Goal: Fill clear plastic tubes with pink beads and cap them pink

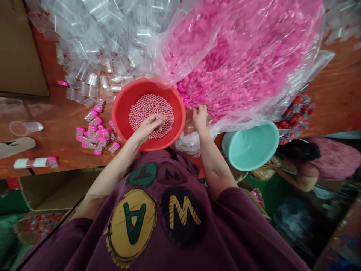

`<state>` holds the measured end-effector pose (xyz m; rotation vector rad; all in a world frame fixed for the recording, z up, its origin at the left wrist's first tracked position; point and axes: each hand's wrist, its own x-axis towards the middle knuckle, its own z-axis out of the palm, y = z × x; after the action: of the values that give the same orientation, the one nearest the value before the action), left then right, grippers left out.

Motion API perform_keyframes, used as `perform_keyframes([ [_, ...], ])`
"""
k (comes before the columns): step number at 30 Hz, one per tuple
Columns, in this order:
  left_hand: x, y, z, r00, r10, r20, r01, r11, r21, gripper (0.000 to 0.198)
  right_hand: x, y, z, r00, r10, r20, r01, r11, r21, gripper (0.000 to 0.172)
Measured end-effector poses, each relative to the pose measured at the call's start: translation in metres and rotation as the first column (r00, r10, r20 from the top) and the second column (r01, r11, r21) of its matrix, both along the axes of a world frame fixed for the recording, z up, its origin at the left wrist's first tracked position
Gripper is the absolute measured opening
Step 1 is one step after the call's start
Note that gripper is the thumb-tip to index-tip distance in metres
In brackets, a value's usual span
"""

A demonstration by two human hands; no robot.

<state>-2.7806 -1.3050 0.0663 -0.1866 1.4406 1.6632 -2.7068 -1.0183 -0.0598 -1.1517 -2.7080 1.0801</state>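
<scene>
My left hand [150, 125] is inside a red bowl [120, 113] of small pink beads [142, 107]. Its fingers are curled round what looks like a small clear container [160, 119], low among the beads and partly hidden. To the bowl's right, my right hand [200, 114] is at the near edge of a heap of bright pink plastic pieces [239, 71]. Its fingers are bent and a little apart, touching or almost touching the pieces; I see nothing held between them. Left of the bowl lies a cluster of bead-filled clear containers with pink caps [97, 133].
Loose clear containers [104, 26] are piled at the back left. A plastic bag [304, 77] spreads under the pink pieces. A turquoise basin [251, 146] stands at the table's front edge, beside red-and-clear items [297, 113]. Another person [318, 158] bends down at the right. A cardboard box [21, 49] is at left.
</scene>
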Motion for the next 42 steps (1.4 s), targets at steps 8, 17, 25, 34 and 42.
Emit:
perform_keyframes([
  [8, 0.010, 0.029, 0.002, 0.983, 0.166, -0.081, -0.156, 0.981, 0.112, 0.038, 0.012, -0.052, 0.068, 0.904, -0.125, -0.409, -0.146, 0.808, -0.570, 0.048],
  [17, 0.010, 0.015, 0.009, 0.940, 0.289, -0.179, -0.289, 0.957, 0.024, 0.030, 0.010, -0.119, 0.130, 0.813, 0.429, -0.393, -0.480, 0.876, -0.037, 0.049],
  [25, 0.024, -0.011, 0.017, 0.974, 0.157, -0.161, -0.127, 0.974, 0.186, 0.032, 0.015, -0.121, 0.156, 0.814, 0.356, -0.460, -0.427, 0.903, -0.056, 0.032],
  [34, 0.032, -0.028, 0.025, 0.999, 0.026, 0.019, -0.030, 0.950, 0.312, 0.022, 0.005, -0.132, 0.174, 0.797, 0.398, -0.455, -0.503, 0.854, -0.134, 0.040],
  [42, 0.041, -0.035, 0.030, 0.985, 0.077, 0.153, -0.124, 0.936, 0.329, 0.016, 0.012, -0.128, 0.161, 0.828, 0.364, -0.426, -0.494, 0.833, -0.248, 0.041],
])
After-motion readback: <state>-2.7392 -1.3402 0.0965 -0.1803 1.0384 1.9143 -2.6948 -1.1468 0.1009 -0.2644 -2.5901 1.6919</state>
